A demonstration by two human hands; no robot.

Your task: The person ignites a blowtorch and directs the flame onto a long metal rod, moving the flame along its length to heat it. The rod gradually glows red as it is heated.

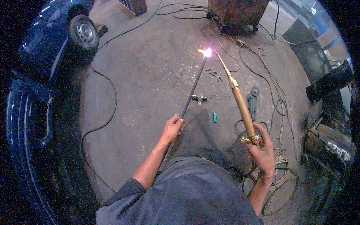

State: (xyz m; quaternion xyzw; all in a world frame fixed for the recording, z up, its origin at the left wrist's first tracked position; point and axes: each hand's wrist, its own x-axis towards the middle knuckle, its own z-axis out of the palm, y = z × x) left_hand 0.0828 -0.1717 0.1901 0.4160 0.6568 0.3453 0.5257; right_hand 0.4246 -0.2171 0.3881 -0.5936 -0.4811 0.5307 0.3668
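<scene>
My left hand (173,128) is closed round a long dark metal rod (194,84), which slants up and away from me. In my right hand (261,149) is a brass gas torch (242,107), gripped by its valve end. The torch tip meets the rod's far end, where a bright pinkish-white flame (207,52) glows with orange at its left. Several small bent metal pieces (214,74) lie on the floor beyond my knees. Nearer are a hammer (200,98), a green lighter (215,117) and a teal angle grinder (252,102).
A blue car (45,41) with a wheel (84,32) stands at the left, near a loose blue bumper (22,127). Cables (277,93) and coiled hoses (282,170) spread over the right floor. A rusty wheeled cabinet (238,13) stands ahead; a dark cylinder (330,144) is at right.
</scene>
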